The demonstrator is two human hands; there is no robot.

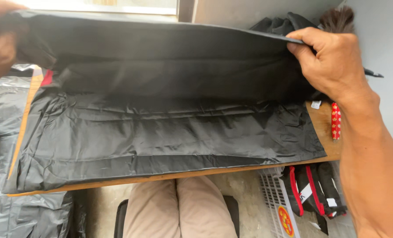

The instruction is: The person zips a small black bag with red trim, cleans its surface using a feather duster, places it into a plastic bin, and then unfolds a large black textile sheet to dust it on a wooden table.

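**Black fabric held up at both ends over the desk**

Black fabric [170,132], thin and shiny like a jacket or lining piece, is spread across the wooden desk [324,128], with its far edge lifted clear and its near part lying flat. The raised edge is pinched at the right end by the right hand [326,59], closed on the hem with thumb over fingers. The left end is gripped by the left hand [0,42], which is closed on a bunched corner and partly cut off by the frame.

A slip is judged possible: the cloth looks slick, and only narrow pinches are held, so the raised edge could drop or sag in the middle. The near hem lies at the desk's front edge, so a pull could drag the sheet off toward the knees [178,207]. A small red patterned object [336,121] lies beside the cloth's right end and could be swept away.

Counted: one black sheet in hand, two hands, one desk, one red object, one stack of folded black-and-red garments [313,189] below on the right, and grey plastic bags [2,132] at left, number not clear.
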